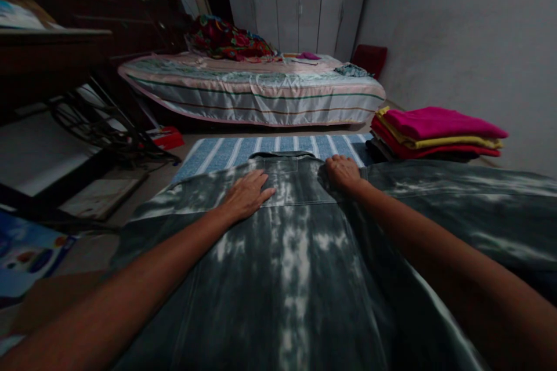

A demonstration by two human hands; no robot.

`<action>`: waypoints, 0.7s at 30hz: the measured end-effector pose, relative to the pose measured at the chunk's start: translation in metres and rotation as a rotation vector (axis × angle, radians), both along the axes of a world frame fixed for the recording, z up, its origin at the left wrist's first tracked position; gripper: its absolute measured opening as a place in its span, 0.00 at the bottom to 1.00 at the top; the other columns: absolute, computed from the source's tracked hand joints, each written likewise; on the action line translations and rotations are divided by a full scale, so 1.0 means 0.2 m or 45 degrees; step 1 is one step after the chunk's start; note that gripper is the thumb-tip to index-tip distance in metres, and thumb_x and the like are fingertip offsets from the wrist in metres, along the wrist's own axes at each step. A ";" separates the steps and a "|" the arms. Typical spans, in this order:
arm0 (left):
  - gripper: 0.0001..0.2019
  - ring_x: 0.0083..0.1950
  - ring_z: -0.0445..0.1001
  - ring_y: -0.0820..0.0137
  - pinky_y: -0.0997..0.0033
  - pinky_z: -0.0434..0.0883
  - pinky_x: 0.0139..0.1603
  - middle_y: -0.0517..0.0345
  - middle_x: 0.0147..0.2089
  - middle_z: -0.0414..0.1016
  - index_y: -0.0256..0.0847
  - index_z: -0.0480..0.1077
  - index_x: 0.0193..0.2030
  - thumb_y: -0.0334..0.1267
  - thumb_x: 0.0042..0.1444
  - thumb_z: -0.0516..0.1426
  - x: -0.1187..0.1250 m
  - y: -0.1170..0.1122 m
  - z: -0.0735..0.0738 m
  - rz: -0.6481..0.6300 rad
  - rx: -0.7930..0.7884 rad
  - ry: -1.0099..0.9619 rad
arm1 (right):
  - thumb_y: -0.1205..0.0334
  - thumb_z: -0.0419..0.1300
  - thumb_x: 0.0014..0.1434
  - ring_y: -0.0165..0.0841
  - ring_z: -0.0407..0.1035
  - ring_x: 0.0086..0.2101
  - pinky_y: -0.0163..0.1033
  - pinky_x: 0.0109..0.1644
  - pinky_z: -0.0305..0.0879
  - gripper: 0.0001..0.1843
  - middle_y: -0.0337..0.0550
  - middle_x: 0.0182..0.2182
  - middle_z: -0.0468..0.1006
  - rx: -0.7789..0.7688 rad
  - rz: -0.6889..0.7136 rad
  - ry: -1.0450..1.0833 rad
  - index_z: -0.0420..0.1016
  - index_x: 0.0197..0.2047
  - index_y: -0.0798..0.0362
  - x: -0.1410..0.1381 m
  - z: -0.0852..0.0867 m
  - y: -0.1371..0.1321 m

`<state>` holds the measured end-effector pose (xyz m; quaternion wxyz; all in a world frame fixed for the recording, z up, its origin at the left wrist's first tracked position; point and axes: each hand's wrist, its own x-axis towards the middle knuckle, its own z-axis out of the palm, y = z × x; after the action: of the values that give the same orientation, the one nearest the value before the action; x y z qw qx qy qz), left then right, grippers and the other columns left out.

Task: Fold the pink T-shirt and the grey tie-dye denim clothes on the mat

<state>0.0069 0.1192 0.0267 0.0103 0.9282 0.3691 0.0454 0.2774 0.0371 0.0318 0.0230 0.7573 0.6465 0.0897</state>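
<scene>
Head view: tie-dyed jacket (291,266) could crease if we drag unevenly.
Left fingers (258,177) spread, empty; right fingers (336,163) curled, hold unclear.

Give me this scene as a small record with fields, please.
Garment: dark grey-green, pale blotches, spread out
Left hand: open on the garment
Right hand: curled on the garment beside the collar; grip unclear
Beneath: blue-and-white striped cloth
Right side: folded stack, pink cloth on top
Behind: bed, wardrobe
</scene>
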 end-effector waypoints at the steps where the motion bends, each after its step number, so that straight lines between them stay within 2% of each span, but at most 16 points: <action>1: 0.29 0.70 0.52 0.56 0.53 0.53 0.65 0.41 0.69 0.55 0.35 0.59 0.63 0.53 0.64 0.42 0.02 -0.02 -0.01 0.025 -0.061 0.015 | 0.60 0.44 0.68 0.42 0.65 0.50 0.43 0.52 0.57 0.17 0.56 0.49 0.72 0.011 0.052 0.010 0.69 0.52 0.56 -0.03 0.00 -0.03; 4: 0.35 0.73 0.41 0.55 0.47 0.45 0.67 0.41 0.73 0.42 0.35 0.46 0.70 0.56 0.64 0.39 0.06 -0.04 -0.01 0.105 -0.207 0.092 | 0.46 0.46 0.67 0.42 0.62 0.53 0.44 0.55 0.55 0.23 0.52 0.52 0.70 0.014 0.186 0.102 0.66 0.55 0.52 -0.07 -0.03 -0.12; 6: 0.36 0.73 0.38 0.55 0.44 0.43 0.67 0.43 0.74 0.38 0.36 0.41 0.72 0.57 0.64 0.37 0.07 -0.04 -0.02 0.136 -0.243 0.132 | 0.42 0.45 0.66 0.43 0.62 0.53 0.46 0.55 0.56 0.26 0.52 0.53 0.69 -0.012 0.149 0.197 0.66 0.55 0.53 -0.01 -0.07 -0.16; 8: 0.37 0.73 0.37 0.56 0.43 0.42 0.68 0.45 0.74 0.36 0.36 0.39 0.72 0.58 0.63 0.36 0.08 -0.04 -0.02 0.141 -0.246 0.157 | 0.43 0.44 0.67 0.43 0.61 0.54 0.45 0.55 0.56 0.27 0.53 0.54 0.67 -0.044 0.070 0.259 0.65 0.56 0.54 0.09 -0.10 -0.17; 11: 0.36 0.73 0.38 0.56 0.42 0.42 0.67 0.47 0.74 0.36 0.38 0.38 0.72 0.58 0.64 0.37 0.09 -0.03 -0.01 0.165 -0.245 0.169 | 0.45 0.45 0.67 0.41 0.61 0.55 0.41 0.56 0.56 0.26 0.54 0.54 0.67 -0.082 0.077 0.269 0.66 0.56 0.56 0.20 -0.11 -0.16; 14: 0.35 0.73 0.41 0.54 0.41 0.44 0.66 0.43 0.74 0.39 0.38 0.43 0.71 0.57 0.64 0.38 0.11 -0.08 0.01 0.231 -0.219 0.151 | 0.46 0.44 0.68 0.42 0.63 0.53 0.42 0.55 0.57 0.26 0.55 0.51 0.69 -0.099 0.044 0.259 0.67 0.55 0.58 0.19 -0.07 -0.20; 17: 0.32 0.73 0.41 0.54 0.42 0.45 0.66 0.41 0.73 0.41 0.36 0.49 0.69 0.54 0.65 0.39 0.10 -0.24 0.04 0.189 -0.157 0.131 | 0.47 0.44 0.68 0.44 0.61 0.54 0.45 0.56 0.56 0.26 0.57 0.52 0.69 -0.010 0.093 0.233 0.68 0.54 0.58 0.07 -0.03 -0.37; 19: 0.31 0.73 0.41 0.55 0.45 0.44 0.67 0.42 0.73 0.41 0.37 0.51 0.69 0.54 0.65 0.40 0.08 -0.40 0.05 0.091 -0.143 0.137 | 0.46 0.45 0.67 0.45 0.58 0.58 0.46 0.59 0.54 0.27 0.56 0.57 0.65 0.036 0.228 0.241 0.66 0.57 0.57 -0.02 -0.04 -0.53; 21: 0.31 0.73 0.40 0.57 0.48 0.41 0.68 0.45 0.74 0.42 0.38 0.51 0.69 0.55 0.65 0.41 0.05 -0.58 0.04 -0.034 -0.150 0.152 | 0.45 0.44 0.67 0.45 0.52 0.62 0.48 0.62 0.50 0.29 0.56 0.62 0.60 0.001 0.337 0.265 0.62 0.62 0.56 -0.05 -0.07 -0.70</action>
<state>0.0175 0.0027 0.0349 0.0434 0.9320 0.3585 -0.0320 0.2665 -0.1030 0.0182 -0.0565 0.6707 0.7394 0.0131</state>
